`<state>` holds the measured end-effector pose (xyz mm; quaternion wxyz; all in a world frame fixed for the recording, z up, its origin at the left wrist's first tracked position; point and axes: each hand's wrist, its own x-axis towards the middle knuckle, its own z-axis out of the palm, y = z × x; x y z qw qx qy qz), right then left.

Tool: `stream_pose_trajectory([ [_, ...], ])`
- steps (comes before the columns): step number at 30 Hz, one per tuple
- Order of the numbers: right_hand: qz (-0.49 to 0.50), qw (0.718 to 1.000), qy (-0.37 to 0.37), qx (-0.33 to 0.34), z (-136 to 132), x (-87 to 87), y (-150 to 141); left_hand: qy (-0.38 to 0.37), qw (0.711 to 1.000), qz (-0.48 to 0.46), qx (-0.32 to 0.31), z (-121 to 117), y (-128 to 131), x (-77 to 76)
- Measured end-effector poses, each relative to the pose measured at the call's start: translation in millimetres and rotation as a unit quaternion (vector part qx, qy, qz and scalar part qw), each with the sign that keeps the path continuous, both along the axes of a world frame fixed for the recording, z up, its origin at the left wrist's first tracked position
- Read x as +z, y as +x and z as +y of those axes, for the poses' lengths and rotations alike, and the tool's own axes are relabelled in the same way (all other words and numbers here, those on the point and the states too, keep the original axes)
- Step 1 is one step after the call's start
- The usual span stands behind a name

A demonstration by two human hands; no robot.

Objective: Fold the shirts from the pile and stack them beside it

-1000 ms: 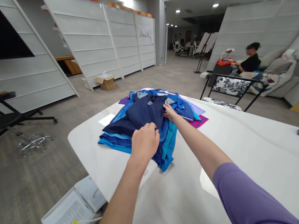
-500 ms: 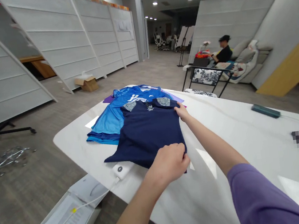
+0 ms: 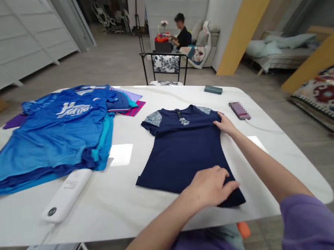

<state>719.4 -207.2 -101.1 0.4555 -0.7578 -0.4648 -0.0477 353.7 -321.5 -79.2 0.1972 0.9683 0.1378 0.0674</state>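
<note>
A navy T-shirt (image 3: 189, 150) with grey patterned shoulders lies spread out on the white table (image 3: 119, 205), its collar pointing away from me. My left hand (image 3: 210, 187) rests palm down on its lower right part near the hem, fingers apart. At the shirt's upper right, my right hand (image 3: 225, 124) pinches the sleeve edge, thumb towards me; that sleeve is mostly hidden by the fingers. Left of the navy shirt is a pile of blue shirts (image 3: 54, 133), the top one bearing white lettering.
A white corded device (image 3: 68, 195) lies by the pile, partly against the cloth. At the right are a phone (image 3: 239, 110) with a cable and a dark green case (image 3: 213, 89). Beyond the table stand a chair (image 3: 165, 65) and a seated person (image 3: 184, 34).
The navy T-shirt has come off the blue pile and now lies flat to its right. My left hand has loosened from the hem and spread its fingers. My view has turned right.
</note>
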Motion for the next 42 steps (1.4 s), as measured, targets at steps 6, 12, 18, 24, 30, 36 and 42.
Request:
stream_pose_trajectory([
  [6, -0.145, 0.988, -0.04, -0.017, -98.2, -40.7, -23.4, 0.21, 0.954, -0.085, 0.195, 66.0, -60.9, -28.1],
  [12, -0.253, 0.941, -0.112, 0.195, -205.6, -103.8, -134.9, 0.275, 0.924, -0.029, 0.266, 41.7, -118.8, -105.3],
  [18, -0.251, 0.928, -0.122, 0.248, -252.2, -94.2, -143.4, 0.25, 0.93, 0.019, 0.269, -10.1, -133.9, -66.8],
  [24, -0.117, 0.979, -0.027, 0.163, -122.6, -17.0, -73.2, 0.192, 0.915, -0.127, 0.33, 169.1, -43.9, 32.1],
  [30, -0.083, 0.981, -0.175, 0.024, 14.3, 0.2, -3.1, 0.132, 0.918, -0.027, 0.374, 315.6, 13.2, 36.1],
  [36, -0.067, 0.978, -0.179, -0.083, 40.1, -15.4, 17.8, 0.17, 0.92, -0.042, 0.35, 373.0, 5.1, 29.2],
  [42, -0.127, 0.976, -0.151, -0.093, 6.9, 2.8, -27.2, 0.173, 0.928, -0.101, 0.315, 346.1, 4.8, 41.7],
])
